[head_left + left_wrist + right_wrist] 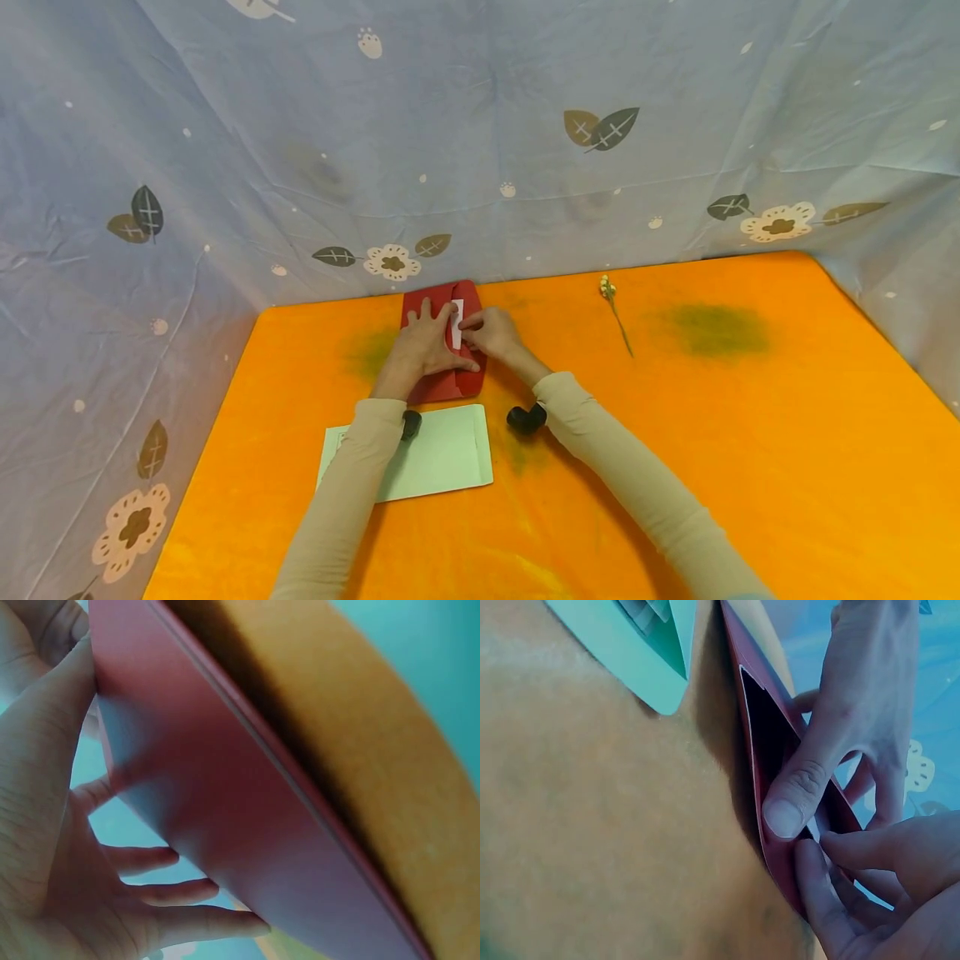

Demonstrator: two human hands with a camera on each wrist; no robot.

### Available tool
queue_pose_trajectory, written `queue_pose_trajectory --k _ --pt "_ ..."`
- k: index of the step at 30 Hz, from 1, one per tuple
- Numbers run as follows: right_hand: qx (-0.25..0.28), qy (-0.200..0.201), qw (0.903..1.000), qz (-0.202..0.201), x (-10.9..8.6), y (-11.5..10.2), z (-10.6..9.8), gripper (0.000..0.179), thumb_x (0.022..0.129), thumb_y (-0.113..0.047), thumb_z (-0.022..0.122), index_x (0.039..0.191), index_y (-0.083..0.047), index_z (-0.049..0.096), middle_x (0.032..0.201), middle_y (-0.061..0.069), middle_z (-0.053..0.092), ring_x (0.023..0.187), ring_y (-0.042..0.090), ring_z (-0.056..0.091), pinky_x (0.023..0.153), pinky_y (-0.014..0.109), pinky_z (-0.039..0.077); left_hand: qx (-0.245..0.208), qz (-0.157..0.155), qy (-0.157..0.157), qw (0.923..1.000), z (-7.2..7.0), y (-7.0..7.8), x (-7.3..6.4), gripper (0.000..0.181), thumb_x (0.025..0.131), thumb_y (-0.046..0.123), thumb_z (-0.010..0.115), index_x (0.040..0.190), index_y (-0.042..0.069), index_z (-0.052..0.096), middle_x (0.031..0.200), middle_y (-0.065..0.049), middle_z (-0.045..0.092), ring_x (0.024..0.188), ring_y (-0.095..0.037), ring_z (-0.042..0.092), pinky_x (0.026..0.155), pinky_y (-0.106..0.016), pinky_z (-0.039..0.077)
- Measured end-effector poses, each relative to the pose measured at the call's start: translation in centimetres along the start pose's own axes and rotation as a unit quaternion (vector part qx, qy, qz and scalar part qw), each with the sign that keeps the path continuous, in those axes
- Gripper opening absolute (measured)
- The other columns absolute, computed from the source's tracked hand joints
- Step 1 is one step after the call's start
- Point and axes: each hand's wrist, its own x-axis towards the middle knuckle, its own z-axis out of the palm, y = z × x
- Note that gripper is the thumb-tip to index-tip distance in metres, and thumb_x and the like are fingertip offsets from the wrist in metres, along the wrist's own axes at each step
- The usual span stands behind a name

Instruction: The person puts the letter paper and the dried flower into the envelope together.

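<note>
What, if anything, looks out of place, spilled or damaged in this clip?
The orange tabletop has a dark greenish patch beyond the flower sprig and a smaller one beside the red envelope. They break its otherwise bright colour; whether stain or wear, I can't tell.

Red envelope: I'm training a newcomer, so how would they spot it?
On the orange table, find the far edge, left of the flower sprig. There, the left hand touches the red envelope; its colour sets it apart from the green envelope.
</note>
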Motion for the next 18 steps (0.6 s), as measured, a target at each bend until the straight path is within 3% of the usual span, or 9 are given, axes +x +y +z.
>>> queue_pose_trajectory --k 6,13,18 --pt "-0.005 0.007 1.0 0.003 0.44 -0.02 0.16 0.02 0.092 -0.004 0.066 0.109 0.001 0.074 0.1 0.017 0.073 0.07 0.022 0.072 0.065 0.025 0.057 0.008 0.003 -0.008 0.9999 -0.18 0.22 -0.05 0.114 0.061 0.075 0.076 0.149 0.019 0.031 0.153 -0.028 0.023 0.12 -0.046 0.04 0.093 -0.053 0.048" --pt "-0.036 0.011 0.9993 -0.004 0.64 -0.41 0.39 0.017 0.093 -0.009 0.066 0.103 0.0 0.076 0.086 0.013 0.074 0.065 0.019 0.07 0.06 0.023 0.054 0.002 -0.002 -0.016 0.9999 -0.28 0.29 0.0 0.117 0.061 0.074 0.077 0.152 0.021 0.027 0.155 -0.028 0.02 0.125 -0.048 0.038 0.096 -0.054 0.046" --pt "0.01 -0.004 0.9999 0.004 0.6 -0.44 0.15 0.02 0.095 -0.008 0.062 0.106 0.004 0.073 0.087 0.016 0.073 0.069 0.023 0.07 0.063 0.025 0.056 0.001 -0.006 -0.019 0.9998 -0.3 0.17 -0.02 0.116 0.061 0.074 0.076 0.152 0.022 0.028 0.156 -0.027 0.019 0.126 -0.048 0.037 0.096 -0.054 0.046"
